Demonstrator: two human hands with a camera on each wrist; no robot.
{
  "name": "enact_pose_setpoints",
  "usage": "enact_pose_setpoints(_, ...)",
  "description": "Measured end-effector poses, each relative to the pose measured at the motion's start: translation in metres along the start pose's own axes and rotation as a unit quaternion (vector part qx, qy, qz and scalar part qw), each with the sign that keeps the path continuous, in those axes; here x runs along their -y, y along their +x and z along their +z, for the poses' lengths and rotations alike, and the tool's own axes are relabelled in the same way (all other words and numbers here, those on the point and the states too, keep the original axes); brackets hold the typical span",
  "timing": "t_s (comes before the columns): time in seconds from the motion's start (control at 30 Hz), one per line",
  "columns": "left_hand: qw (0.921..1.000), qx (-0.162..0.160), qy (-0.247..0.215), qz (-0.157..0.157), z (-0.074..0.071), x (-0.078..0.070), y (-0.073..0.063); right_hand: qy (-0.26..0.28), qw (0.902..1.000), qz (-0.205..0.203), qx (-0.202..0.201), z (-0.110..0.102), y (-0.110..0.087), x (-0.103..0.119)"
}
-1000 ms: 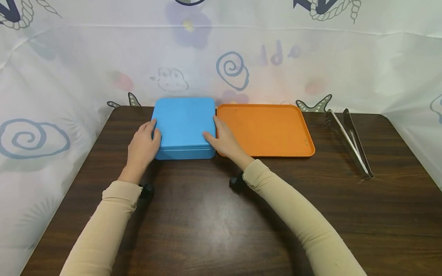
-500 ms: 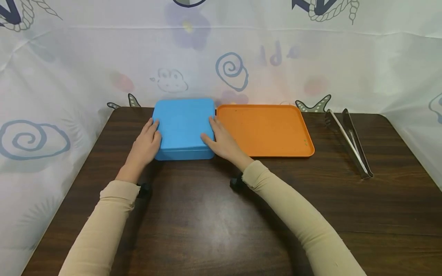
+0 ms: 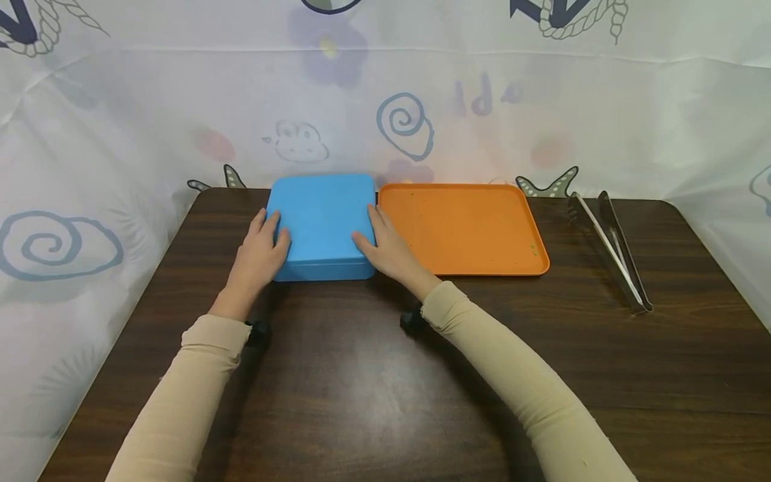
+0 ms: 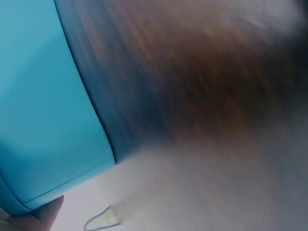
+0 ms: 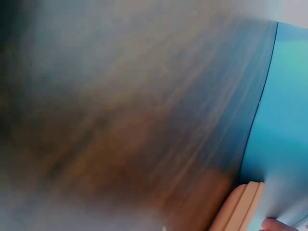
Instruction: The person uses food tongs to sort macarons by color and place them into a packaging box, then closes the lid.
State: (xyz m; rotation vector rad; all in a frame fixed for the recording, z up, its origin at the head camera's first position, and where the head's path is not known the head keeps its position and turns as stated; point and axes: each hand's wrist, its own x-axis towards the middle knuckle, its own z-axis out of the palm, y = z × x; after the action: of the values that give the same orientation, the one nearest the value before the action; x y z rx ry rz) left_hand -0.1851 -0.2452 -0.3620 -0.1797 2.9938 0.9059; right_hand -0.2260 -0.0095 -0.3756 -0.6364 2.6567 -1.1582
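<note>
A light blue lidded box (image 3: pixel 325 217) stands on the dark wooden table with its lid on, a thin seam running along its front. My left hand (image 3: pixel 255 258) lies at the box's left side, fingers spread along the edge and thumb by the front left corner. On the opposite side, my right hand (image 3: pixel 391 251) touches the right edge with extended fingers, its thumb resting over the lid. The left wrist view shows the blue box's wall (image 4: pixel 53 115) and a fingertip (image 4: pixel 48 211) at its lower corner. In the right wrist view a fingertip (image 5: pixel 276 225) meets the blue wall (image 5: pixel 284 106).
Right beside the box lies an orange tray (image 3: pixel 470 227) with a few tiny specks on it. Metal tongs (image 3: pixel 610 246) lie farther right, near the table's back right corner. A printed white cloth (image 3: pixel 482 134) hangs behind the table (image 3: pixel 373 375).
The lid sits lower on the box than a second ago, its seam narrower. My left hand's fingers have straightened and its thumb has shifted right; my right hand has barely moved.
</note>
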Motion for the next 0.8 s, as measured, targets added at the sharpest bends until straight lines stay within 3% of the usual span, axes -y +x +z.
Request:
enact_pose_setpoints(0.2,0.9999,0.001,0.014,-0.002,0.000,-0.003,0.000,-0.003,1.0000,-0.001,0.003,-0.001,0.000,-0.002)
enact_pose_setpoints(0.4,0.9977,0.017,0.066,-0.002,-0.003,-0.008,0.005,-0.018,0.9998,-0.002,0.004,-0.003,0.003,-0.002)
enact_pose_setpoints(0.57,0.9947,0.032,0.098,-0.002,-0.005,-0.010,0.011,-0.095,0.9955,0.007,0.003,-0.005,0.006,-0.001)
enact_pose_setpoints(0.8,0.9939,0.031,0.106,0.001,-0.005,-0.012,0.018,-0.210,0.9777,-0.001,0.006,-0.010,0.011,-0.001)
